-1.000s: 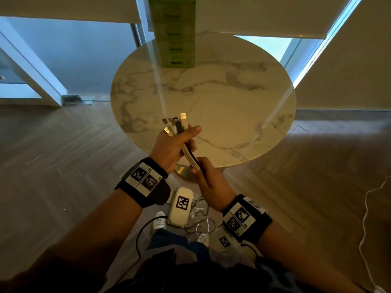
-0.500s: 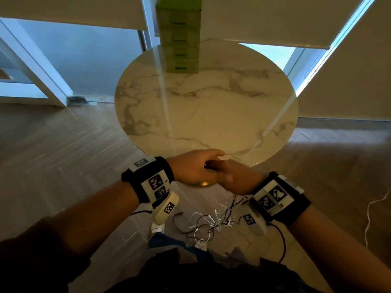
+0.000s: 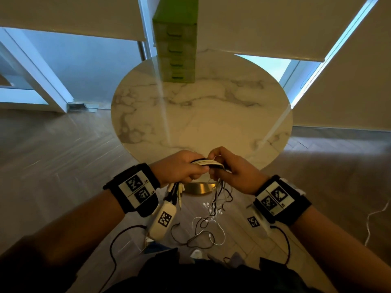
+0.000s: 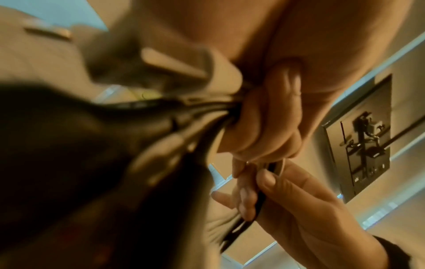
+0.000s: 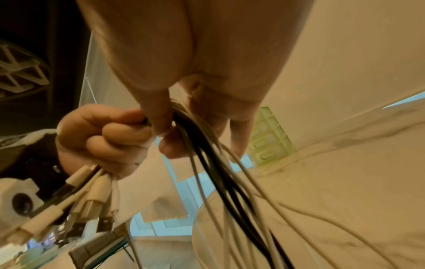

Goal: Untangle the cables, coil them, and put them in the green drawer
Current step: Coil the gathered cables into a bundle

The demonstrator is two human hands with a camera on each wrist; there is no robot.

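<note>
The round marble surface (image 3: 203,115) fills the middle of the head view, bare near the person. At its far edge stands the green drawer unit (image 3: 175,45), a tall stack whose drawers all look closed, well apart from the hands.

Over the near rim of the surface, the left hand (image 3: 179,168) and the right hand (image 3: 234,168) meet almost knuckle to knuckle. Between them runs a bundle of cables (image 3: 208,162), white and black strands lying side by side. The left grip is a closed fist round the bundle near its ends: the right wrist view shows the fingers curled tight, with the USB plugs (image 5: 92,193) fanning out below the fist. The right grip is a pinch, thumb and fingers closed on the same strands just beside the left fist, and the cables hang loose below it.

From there the thin strands drop toward the floor, where their lower lengths (image 3: 207,227) lie in crossing loops that look tangled.

Judging by this, the plug ends are gathered and aligned, but untangling seems only partly done. No coil is formed, no drawer is open, and nothing is stowed. Most of the task remains.
</note>
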